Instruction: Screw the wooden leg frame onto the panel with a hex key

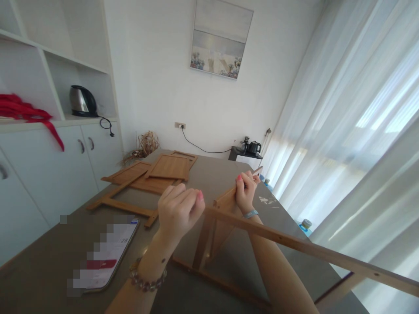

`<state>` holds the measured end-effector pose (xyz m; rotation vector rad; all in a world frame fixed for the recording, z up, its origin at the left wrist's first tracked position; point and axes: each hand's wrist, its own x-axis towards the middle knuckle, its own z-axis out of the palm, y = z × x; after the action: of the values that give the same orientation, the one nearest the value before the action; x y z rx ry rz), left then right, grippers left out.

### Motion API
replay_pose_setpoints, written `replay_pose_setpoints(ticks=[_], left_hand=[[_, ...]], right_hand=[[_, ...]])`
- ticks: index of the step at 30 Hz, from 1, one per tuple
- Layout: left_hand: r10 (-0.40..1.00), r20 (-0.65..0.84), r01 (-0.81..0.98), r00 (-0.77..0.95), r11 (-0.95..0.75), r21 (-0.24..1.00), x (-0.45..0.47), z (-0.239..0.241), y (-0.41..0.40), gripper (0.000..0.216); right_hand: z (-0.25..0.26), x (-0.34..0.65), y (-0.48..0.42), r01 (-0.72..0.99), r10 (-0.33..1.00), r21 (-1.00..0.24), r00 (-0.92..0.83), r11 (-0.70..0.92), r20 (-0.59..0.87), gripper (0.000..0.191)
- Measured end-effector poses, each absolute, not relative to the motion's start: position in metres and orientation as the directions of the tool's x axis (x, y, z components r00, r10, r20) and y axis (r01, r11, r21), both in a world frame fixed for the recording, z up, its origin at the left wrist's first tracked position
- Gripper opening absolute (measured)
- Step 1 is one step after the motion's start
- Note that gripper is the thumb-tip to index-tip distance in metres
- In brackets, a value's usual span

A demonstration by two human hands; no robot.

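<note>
A grey table [55,261] fills the lower part of the view, running toward the far wall. A wooden frame [294,246] stands raised above the table's near right part, its long rail slanting toward the near right corner and its legs meeting the surface below. Flat wooden panels [157,172] lie stacked near the table's far left edge, well apart from the frame. A phone [109,257] lies near the left edge, close to the near corner. The left hand [180,209] is curled shut around the rail's upper end. The right hand [246,189] pinches the top of a slanted frame piece, fingers closed on it.
</note>
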<state>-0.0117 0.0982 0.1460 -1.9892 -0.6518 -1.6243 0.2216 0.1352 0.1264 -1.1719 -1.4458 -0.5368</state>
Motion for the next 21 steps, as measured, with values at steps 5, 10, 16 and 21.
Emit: replay_pose_setpoints(ticks=[5, 10, 16, 21], left_hand=[[0.065, 0.984, 0.621, 0.167, -0.782, -0.054, -0.011, 0.144, 0.100, 0.037], [0.058, 0.986, 0.608, 0.158, -0.792, -0.052, -0.009, 0.143, 0.103, 0.036], [0.057, 0.989, 0.578, 0.138, -0.815, -0.033, -0.007, 0.143, 0.102, 0.034], [0.066, 0.990, 0.560, 0.123, -0.828, -0.014, -0.006, 0.143, 0.098, 0.035]], right_hand=[[0.124, 0.210, 0.144, 0.838, 0.326, -0.289, 0.142, 0.463, 0.935, 0.042], [0.125, 0.201, 0.151, 0.808, 0.327, -0.298, 0.139, 0.508, 0.935, 0.042], [0.125, 0.187, 0.162, 0.747, 0.337, -0.322, 0.139, 0.582, 0.931, 0.042], [0.125, 0.172, 0.168, 0.676, 0.344, -0.355, 0.157, 0.646, 0.926, 0.042]])
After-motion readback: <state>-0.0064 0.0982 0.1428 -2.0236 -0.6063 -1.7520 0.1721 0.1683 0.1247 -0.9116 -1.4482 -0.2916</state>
